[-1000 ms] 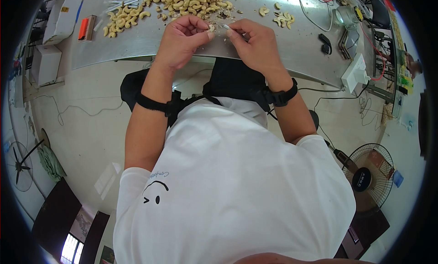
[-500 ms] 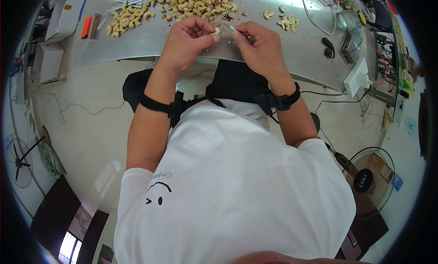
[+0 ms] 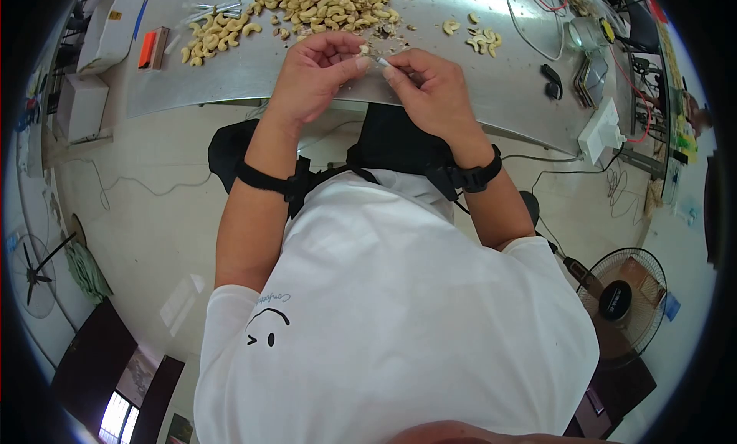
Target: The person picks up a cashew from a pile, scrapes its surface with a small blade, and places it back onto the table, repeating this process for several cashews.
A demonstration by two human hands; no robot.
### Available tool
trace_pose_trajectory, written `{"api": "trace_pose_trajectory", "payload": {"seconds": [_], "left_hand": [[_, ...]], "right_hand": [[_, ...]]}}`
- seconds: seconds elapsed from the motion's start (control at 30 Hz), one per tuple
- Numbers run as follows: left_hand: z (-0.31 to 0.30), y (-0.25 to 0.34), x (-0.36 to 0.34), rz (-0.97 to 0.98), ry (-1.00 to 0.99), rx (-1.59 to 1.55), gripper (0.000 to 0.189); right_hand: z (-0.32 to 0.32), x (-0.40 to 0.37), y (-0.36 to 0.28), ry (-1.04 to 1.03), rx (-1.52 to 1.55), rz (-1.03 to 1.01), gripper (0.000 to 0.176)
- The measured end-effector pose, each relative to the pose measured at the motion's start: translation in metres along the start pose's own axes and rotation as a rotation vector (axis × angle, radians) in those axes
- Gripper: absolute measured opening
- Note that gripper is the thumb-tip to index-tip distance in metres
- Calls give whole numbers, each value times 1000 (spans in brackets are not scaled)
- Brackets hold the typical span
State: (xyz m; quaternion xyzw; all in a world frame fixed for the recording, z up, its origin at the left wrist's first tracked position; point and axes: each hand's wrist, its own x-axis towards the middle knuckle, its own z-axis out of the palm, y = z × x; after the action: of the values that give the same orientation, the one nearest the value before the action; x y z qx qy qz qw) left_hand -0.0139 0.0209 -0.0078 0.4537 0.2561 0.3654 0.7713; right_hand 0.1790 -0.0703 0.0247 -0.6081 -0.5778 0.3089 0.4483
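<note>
Between its thumb and fingertips, my left hand [image 3: 318, 72] pinches a pale cashew [image 3: 364, 52] above the front edge of the metal table [image 3: 230, 77]. My right hand [image 3: 430, 83] is closed on a thin tool [image 3: 381, 61] with a light-coloured shaft, its tip close to the cashew. Whether the tip touches the nut is too small to tell. Just beyond both hands lies a large heap of cashews [image 3: 326, 6], with shell crumbs around its near side.
A smaller cashew group [image 3: 219, 36] and an orange-and-grey block [image 3: 152, 49] lie at left. Several nuts [image 3: 484, 41] are at right, near black clips [image 3: 551, 82], a glass jar [image 3: 587, 33], cables and a white power strip [image 3: 601, 131].
My right hand has shifted slightly left, bringing the tool tip nearer the cashew. My left hand still pinches the nut, almost in the same place.
</note>
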Motion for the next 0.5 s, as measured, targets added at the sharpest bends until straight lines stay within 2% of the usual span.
{"api": "trace_pose_trajectory", "payload": {"seconds": [0.2,0.5], "left_hand": [[7,2,-1,-16,21,-39,24],[6,2,-2,-20,29,1,24]], "right_hand": [[3,-3,3,28,70,-12,14],[-4,-2,-6,16,-21,-36,13]]}}
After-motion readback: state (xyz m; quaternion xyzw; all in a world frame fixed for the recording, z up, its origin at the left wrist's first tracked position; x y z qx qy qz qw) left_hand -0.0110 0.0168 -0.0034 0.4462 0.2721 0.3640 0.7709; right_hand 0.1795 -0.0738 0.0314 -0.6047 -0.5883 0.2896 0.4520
